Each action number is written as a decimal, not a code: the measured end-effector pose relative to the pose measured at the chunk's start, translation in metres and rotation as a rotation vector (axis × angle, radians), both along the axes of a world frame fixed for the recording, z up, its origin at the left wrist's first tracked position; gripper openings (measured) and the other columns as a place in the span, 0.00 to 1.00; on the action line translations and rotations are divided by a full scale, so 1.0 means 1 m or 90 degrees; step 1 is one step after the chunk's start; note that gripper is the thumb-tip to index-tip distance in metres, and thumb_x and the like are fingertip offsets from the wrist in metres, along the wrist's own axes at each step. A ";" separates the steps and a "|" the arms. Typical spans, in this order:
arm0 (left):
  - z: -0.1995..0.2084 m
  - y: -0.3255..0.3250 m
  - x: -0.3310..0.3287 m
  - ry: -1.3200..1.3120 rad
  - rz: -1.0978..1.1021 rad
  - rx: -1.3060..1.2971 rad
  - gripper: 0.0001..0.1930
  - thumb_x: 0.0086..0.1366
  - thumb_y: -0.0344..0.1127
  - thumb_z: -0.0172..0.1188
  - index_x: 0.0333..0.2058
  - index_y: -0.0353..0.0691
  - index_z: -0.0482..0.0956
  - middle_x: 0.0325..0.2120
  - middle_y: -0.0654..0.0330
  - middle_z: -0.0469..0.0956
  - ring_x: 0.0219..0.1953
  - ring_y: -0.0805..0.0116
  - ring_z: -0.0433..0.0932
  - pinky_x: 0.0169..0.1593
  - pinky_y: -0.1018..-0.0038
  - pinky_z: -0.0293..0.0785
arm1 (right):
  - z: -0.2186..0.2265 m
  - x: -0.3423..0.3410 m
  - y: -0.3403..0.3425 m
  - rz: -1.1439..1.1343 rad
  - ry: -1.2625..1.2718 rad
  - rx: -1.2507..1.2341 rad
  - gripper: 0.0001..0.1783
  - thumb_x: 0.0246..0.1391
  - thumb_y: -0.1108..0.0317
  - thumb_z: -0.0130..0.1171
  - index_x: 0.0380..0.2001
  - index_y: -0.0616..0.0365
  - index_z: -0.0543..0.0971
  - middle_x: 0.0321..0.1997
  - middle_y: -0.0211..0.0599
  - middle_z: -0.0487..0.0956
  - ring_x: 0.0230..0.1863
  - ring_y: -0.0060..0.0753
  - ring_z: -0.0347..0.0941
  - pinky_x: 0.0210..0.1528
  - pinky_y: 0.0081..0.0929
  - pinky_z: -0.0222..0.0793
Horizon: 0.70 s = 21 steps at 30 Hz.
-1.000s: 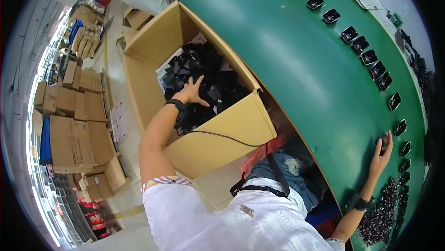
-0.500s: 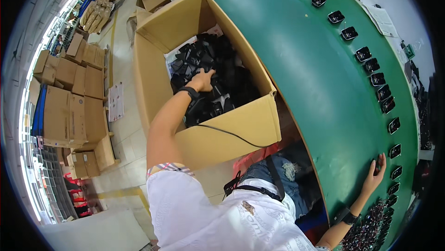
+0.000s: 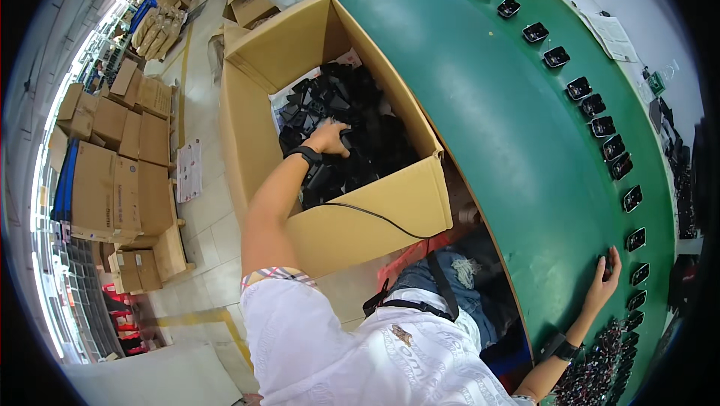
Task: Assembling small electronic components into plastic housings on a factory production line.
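Left hand (image 3: 326, 139), spread a second ago, is now curled among black parts (image 3: 366, 109) inside the carton (image 3: 360, 239), none seen lifted out yet; right hand (image 3: 602, 283) is half-curled over the green table (image 3: 480, 121), both grips untellable.

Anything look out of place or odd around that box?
Yes, mildly: a thin black cable hangs across the near wall of the cardboard box, looking stray outside it; where its ends lead is unclear. The black parts under the left hand are jumbled but inside the box. I see no spill or damage.
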<state>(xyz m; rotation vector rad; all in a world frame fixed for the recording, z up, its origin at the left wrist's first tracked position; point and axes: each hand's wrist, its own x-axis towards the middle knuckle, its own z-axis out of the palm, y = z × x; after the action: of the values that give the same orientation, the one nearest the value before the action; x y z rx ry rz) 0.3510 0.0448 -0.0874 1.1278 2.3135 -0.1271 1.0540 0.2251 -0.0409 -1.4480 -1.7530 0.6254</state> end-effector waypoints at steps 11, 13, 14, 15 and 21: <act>0.201 0.040 0.048 -0.137 -0.006 0.422 0.35 0.38 0.41 0.70 0.51 0.48 0.73 0.44 0.53 0.67 0.48 0.56 0.72 0.29 0.65 0.83 | -0.006 0.007 -0.001 -0.019 -0.030 0.048 0.20 0.57 0.69 0.56 0.53 0.60 0.73 0.53 0.37 0.75 0.52 0.29 0.70 0.53 0.24 0.64; 0.220 0.075 0.081 -0.186 -0.048 0.409 0.35 0.38 0.41 0.70 0.51 0.50 0.74 0.44 0.52 0.68 0.50 0.55 0.70 0.36 0.62 0.82 | 0.005 -0.006 -0.006 -0.003 -0.103 0.127 0.18 0.52 0.71 0.58 0.48 0.60 0.76 0.50 0.40 0.75 0.52 0.37 0.71 0.55 0.29 0.64; 0.219 0.091 0.094 -0.087 -0.200 0.460 0.35 0.38 0.42 0.70 0.51 0.51 0.74 0.44 0.51 0.69 0.49 0.54 0.71 0.41 0.62 0.80 | 0.015 -0.018 -0.009 0.014 -0.081 0.119 0.16 0.51 0.72 0.59 0.45 0.60 0.77 0.50 0.41 0.75 0.52 0.40 0.70 0.56 0.31 0.64; 0.216 0.108 0.111 0.010 -0.355 0.511 0.36 0.37 0.42 0.70 0.51 0.52 0.74 0.44 0.50 0.69 0.48 0.52 0.72 0.47 0.61 0.77 | 0.016 -0.020 -0.008 0.024 -0.118 0.159 0.15 0.50 0.72 0.59 0.44 0.59 0.77 0.49 0.42 0.75 0.52 0.41 0.71 0.56 0.32 0.64; 0.167 0.189 0.295 -0.118 -0.536 0.316 0.35 0.36 0.42 0.69 0.50 0.55 0.74 0.44 0.48 0.68 0.46 0.46 0.73 0.50 0.61 0.73 | 0.025 -0.035 -0.014 0.019 -0.080 0.109 0.12 0.45 0.75 0.60 0.38 0.60 0.77 0.44 0.42 0.76 0.45 0.42 0.73 0.50 0.32 0.68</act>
<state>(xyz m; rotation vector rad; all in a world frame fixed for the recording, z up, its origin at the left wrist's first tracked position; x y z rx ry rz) 0.6463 0.2343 0.0794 2.2006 1.6044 0.2479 1.0189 0.2116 -0.0161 -1.3696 -1.8800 0.3959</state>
